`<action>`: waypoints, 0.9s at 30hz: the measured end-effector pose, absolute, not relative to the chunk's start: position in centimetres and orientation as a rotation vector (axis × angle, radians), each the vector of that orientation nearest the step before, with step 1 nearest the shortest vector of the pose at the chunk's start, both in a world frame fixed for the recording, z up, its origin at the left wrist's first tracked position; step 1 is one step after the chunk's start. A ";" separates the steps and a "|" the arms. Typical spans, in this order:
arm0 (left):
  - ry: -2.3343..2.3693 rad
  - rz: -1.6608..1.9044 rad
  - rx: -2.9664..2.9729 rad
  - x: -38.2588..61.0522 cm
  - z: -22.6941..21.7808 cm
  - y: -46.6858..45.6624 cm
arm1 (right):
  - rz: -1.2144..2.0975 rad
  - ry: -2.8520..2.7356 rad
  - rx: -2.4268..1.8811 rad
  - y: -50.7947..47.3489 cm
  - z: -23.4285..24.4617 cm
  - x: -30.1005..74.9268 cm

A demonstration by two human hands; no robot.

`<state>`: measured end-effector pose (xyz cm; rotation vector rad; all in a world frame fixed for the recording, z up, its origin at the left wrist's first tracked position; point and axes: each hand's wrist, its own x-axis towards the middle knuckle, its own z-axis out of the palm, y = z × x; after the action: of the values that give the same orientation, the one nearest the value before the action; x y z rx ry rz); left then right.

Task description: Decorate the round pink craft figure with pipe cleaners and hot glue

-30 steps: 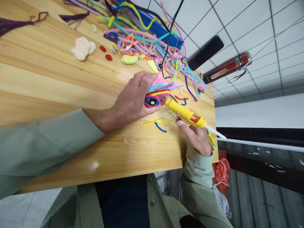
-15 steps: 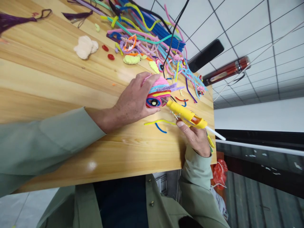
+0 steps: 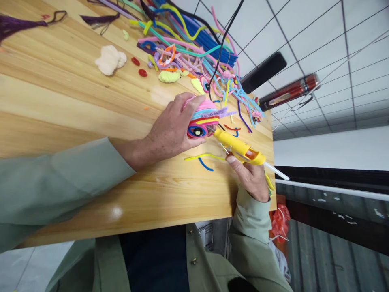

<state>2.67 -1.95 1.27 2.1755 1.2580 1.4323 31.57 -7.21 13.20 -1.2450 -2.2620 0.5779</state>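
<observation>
My left hand (image 3: 170,132) is wrapped round a multicoloured pipe-cleaner craft piece (image 3: 203,119) with pink, blue and yellow coils, holding it on the wooden table (image 3: 75,105). My right hand (image 3: 251,176) grips a yellow hot glue gun (image 3: 238,148) with a white glue stick poking from its back. The gun's nozzle touches the lower right side of the craft piece. A black cord (image 3: 220,48) runs up from the glue gun area across the table.
A tangle of coloured pipe cleaners (image 3: 188,44) covers the far part of the table. A cream fluffy piece (image 3: 109,60) and two red discs (image 3: 139,67) lie to the left. Loose yellow and blue strands (image 3: 202,159) lie near the gun. A dark red cylinder (image 3: 288,91) lies beyond the table's edge.
Almost nothing has changed; both hands stay in place with the glue gun's nozzle at the craft piece. The view shifted slightly.
</observation>
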 end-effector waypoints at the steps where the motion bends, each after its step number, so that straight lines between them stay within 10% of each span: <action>1: 1.260 1.428 2.163 2.7 1.3 -2.0 | 0.576 -2.264 -1.251 -7.2 13.2 31.6; 27: 1.310 1.388 2.110 2.7 1.9 -2.4 | 0.573 -2.258 -1.281 -7.2 13.4 31.5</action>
<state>2.71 -2.41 1.94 2.1104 1.3101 1.3875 31.50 -7.17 13.43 -1.2814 -2.2580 0.5725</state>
